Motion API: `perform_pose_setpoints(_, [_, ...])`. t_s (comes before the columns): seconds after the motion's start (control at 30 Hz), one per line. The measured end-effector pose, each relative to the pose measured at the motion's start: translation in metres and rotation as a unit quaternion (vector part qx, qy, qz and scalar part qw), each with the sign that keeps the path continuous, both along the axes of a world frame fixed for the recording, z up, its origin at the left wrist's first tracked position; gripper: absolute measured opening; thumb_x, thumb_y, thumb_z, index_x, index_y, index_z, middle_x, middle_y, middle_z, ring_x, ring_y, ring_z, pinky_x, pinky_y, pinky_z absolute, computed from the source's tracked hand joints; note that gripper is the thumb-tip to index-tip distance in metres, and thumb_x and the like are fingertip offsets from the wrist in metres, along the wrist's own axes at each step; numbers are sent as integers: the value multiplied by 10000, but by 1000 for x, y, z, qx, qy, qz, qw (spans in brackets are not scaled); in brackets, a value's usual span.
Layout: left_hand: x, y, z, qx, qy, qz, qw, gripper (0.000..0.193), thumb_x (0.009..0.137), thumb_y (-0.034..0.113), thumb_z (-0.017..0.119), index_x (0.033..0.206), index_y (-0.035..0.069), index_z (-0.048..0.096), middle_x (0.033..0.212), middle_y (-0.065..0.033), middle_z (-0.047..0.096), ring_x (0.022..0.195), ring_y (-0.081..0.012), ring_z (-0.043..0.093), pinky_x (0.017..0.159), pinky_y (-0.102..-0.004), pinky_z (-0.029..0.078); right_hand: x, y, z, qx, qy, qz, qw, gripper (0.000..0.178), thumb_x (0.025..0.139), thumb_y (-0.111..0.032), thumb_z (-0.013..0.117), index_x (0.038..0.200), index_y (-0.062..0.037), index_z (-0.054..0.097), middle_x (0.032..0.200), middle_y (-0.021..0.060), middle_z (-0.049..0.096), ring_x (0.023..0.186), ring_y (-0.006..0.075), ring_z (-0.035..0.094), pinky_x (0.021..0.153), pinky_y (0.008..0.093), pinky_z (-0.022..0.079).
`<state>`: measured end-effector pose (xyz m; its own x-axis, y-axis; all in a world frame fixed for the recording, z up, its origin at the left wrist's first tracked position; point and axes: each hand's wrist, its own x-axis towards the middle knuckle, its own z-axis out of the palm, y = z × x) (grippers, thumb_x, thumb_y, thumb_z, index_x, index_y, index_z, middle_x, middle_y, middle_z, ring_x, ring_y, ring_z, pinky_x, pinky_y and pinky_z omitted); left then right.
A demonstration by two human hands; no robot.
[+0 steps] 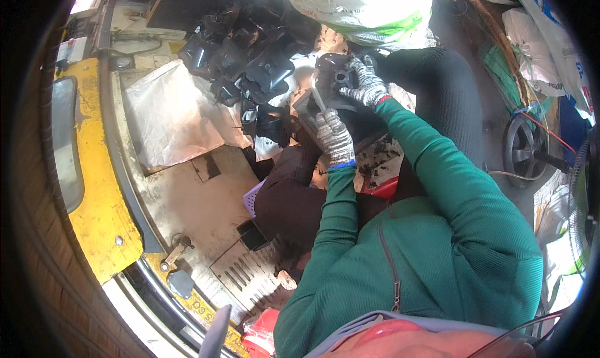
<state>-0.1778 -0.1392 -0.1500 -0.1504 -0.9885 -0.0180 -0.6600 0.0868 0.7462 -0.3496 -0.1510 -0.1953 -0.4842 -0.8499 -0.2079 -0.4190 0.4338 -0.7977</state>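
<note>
My left hand, in a grey-white knit glove with a blue cuff edge, is closed around a pale, slim, slightly bent tool. The tool's upper end meets the left edge of a black moulded plastic part; its exact kind I cannot make out. A round hub with a hole shows on that part. My right hand, gloved alike with a red cuff edge, grips the part from the right, fingers on its upper side. Below both hands a larger dark piece lies over my lap.
Several shiny black plastic parts are heaped ahead on the left, beside a whitish sheet. A yellow machine frame runs along the left. White sacks stand ahead; a black wheel is at right. A red container sits low.
</note>
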Motion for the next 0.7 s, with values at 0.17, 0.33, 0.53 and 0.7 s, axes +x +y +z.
perform_pose_setpoints(0.17, [14, -5, -30, -46, -206, -104, 972, 418, 1015, 412, 409, 1025, 59, 634, 883, -198, 688, 855, -381, 666, 743, -497, 491, 24, -9, 8, 12, 50, 76, 996, 870, 748, -469, 788, 1432, -88, 409, 1542, 163, 353, 1476, 390, 184, 1196, 455, 257])
perform_pose_setpoints(0.33, [42, -9, 2, -34, 93, 12, 995, 372, 1012, 406, 451, 1029, 79, 627, 787, -73, 619, 709, -241, 602, 649, -370, 479, 11, -13, 29, -36, -66, -38, 996, 869, 720, -545, 791, 1369, -55, 484, 1430, 214, 471, 1350, 366, 425, 1099, 420, 395])
perform_pose_setpoints(0.53, [27, 15, 216, 4, 542, 65, 838, 416, 970, 461, 579, 1071, 60, 620, 792, -53, 576, 625, -115, 535, 493, -227, 430, -4, -9, 84, -199, -421, -176, 867, 744, 866, -493, 671, 1405, -27, 455, 1322, 149, 591, 1257, 244, 524, 1056, 314, 395])
perform_pose_setpoints(0.7, [77, -6, 276, 104, 706, -414, 565, 559, 930, 559, 558, 1214, 77, 569, 692, -30, 546, 470, -112, 460, 409, -232, 370, 21, 38, 115, -328, -654, -38, 681, 651, 939, -449, 602, 1408, -23, 455, 1311, 122, 599, 1224, 213, 537, 1063, 295, 375])
